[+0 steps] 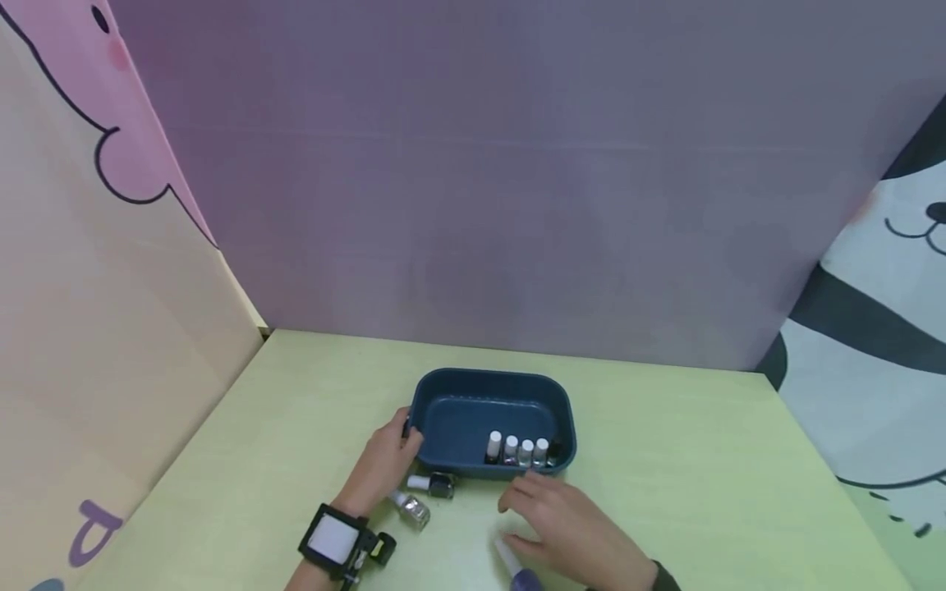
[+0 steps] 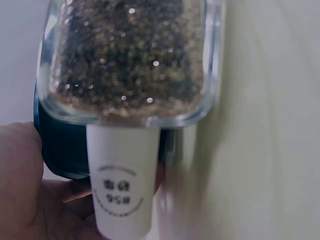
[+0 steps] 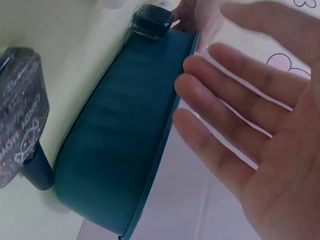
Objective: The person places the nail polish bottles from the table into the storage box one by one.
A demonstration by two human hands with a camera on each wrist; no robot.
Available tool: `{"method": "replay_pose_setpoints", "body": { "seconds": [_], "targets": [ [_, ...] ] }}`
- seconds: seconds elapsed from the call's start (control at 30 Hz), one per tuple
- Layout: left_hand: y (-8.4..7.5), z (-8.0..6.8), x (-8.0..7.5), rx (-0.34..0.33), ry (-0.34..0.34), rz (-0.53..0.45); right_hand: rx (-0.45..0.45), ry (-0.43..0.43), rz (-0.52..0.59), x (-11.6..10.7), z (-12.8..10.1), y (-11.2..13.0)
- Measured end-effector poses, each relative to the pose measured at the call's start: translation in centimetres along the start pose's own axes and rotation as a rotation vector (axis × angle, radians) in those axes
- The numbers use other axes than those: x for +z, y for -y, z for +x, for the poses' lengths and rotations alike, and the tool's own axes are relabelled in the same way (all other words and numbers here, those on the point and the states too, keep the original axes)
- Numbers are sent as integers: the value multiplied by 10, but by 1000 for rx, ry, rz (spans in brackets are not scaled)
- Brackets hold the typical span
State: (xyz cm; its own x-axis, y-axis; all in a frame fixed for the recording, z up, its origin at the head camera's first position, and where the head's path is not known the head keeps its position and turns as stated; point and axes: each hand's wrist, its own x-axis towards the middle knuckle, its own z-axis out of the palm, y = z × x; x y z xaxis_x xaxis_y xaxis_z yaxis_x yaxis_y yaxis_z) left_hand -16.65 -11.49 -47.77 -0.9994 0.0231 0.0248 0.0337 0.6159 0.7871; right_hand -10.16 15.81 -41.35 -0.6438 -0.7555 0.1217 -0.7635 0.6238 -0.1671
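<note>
At the left end of a dark blue plastic basin [image 1: 473,386], my left hand [image 1: 384,460] grips the rim, thumb on the inside. In the right wrist view my right hand [image 3: 265,110] holds nothing, its fingers loosely spread beside the basin's wall [image 3: 115,125]. Several nail polish bottles, mostly white-capped [image 1: 511,447], stand in the basin along its front wall. By my left hand lie a dark nail polish bottle [image 1: 442,485] and a glittery one [image 1: 415,513]. The glittery bottle [image 2: 125,60] fills much of the left wrist view. Below my right hand is a purple bottle [image 1: 525,580].
A glittery bottle with a dark cap [image 3: 37,167] appears near the basin in the right wrist view. Pale yellow-green tabletop [image 1: 687,460] surrounds the basin. A plain purple-grey panel [image 1: 480,205] rises behind, with printed panels at both sides.
</note>
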Motion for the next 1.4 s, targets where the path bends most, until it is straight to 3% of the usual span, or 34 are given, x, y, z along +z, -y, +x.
{"method": "replay_pose_setpoints", "body": {
  "seconds": [0.2,0.37,0.97,1.23,1.4],
  "targets": [
    [1,1,1,0,-13,13,5,121,-18,0,0,-3],
    [1,1,1,2,-20,18,10,156,-14,4,-2,-4],
    [1,1,1,16,-33,22,-66,113,-9,12,-5,-10],
    [2,1,1,12,-22,10,82,285,118,11,-1,-7],
    [2,1,0,21,-22,14,120,334,133,13,2,-5]
  ]
}}
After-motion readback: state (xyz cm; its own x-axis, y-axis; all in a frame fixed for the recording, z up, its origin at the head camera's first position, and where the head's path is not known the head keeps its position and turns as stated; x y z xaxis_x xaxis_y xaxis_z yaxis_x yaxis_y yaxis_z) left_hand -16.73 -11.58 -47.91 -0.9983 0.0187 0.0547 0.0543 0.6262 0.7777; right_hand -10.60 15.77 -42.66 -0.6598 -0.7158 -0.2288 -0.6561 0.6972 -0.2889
